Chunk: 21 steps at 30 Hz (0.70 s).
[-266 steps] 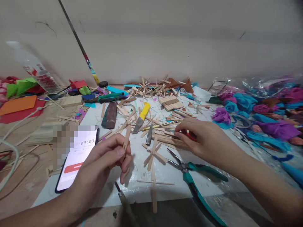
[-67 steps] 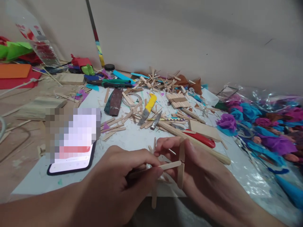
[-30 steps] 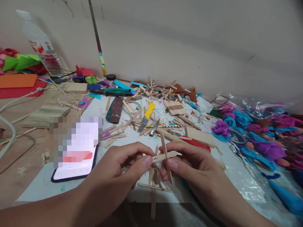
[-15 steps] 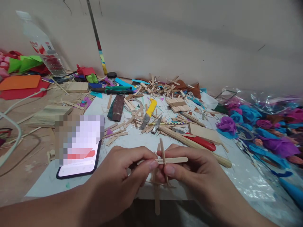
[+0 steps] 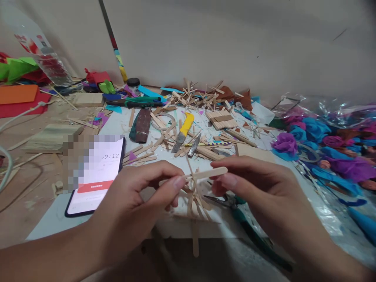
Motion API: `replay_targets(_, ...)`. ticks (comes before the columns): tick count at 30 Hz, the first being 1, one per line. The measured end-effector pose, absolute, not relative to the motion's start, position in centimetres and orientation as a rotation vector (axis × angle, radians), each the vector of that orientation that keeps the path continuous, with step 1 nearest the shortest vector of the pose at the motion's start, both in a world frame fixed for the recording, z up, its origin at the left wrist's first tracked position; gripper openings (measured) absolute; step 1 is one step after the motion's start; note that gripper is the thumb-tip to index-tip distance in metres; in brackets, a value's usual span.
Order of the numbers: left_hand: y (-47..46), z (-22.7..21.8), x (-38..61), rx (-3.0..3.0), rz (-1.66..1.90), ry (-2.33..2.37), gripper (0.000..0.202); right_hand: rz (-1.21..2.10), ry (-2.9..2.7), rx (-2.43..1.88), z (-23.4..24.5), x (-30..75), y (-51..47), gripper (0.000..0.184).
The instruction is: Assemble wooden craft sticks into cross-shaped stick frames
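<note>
My left hand [image 5: 149, 192] is closed, thumb and forefinger pinching the left part of a pale wooden craft stick [image 5: 210, 173]. That stick belongs to a small bundle of crossed craft sticks [image 5: 194, 192], several of which fan downward. My right hand [image 5: 246, 184] is at the stick's right end, thumb and forefinger apart around it; whether they touch it is hard to see. Below the right hand lies a pair of pliers [image 5: 249, 231] with dark green handles, its jaws pointing left. One longer stick [image 5: 195, 239] sticks out past the near edge of the white sheet.
A phone [image 5: 96, 184] lies on the left. Beyond the hands are a yellow-handled knife [image 5: 185, 129], a small metal blade [image 5: 194, 145], loose sticks [image 5: 202, 96] and a stack of sticks [image 5: 221, 119]. Crepe paper flowers [image 5: 311, 131] fill the right side; a plastic bottle [image 5: 44, 51] leans at back left.
My right hand has loosened from the crossing sticks and shifted slightly right and up. The held stick now tilts up to the right, and the pliers have come into view.
</note>
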<state>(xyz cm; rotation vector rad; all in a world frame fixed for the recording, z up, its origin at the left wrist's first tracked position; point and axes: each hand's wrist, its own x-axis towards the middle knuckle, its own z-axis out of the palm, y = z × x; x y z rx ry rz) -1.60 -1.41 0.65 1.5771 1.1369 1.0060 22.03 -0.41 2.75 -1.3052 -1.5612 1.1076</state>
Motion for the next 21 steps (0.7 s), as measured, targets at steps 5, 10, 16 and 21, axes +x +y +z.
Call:
replay_targets(5, -0.9, 0.5, -2.1, 1.419, 1.086, 1.177, 0.027, 0.737, -2.001, -1.399, 3.2, 23.4, 0.5, 0.004)
replay_targets(10, -0.7, -0.4, -2.1, 1.206, 1.065, 1.099, 0.026, 0.95, -2.36, -1.361, 2.6, 23.3, 0.5, 0.004)
replay_targets(16, -0.4, -1.5, -2.3, 1.255, 0.956, 1.173, 0.026, 0.948, -2.488, -1.27, 1.4, 22.8, 0.1, 0.008)
replay_targets(21, -0.7, -1.4, -2.3, 1.236, 0.866, 1.127, 0.028, 0.87, -2.526, -1.159, 0.9, 22.7, 0.0, 0.016)
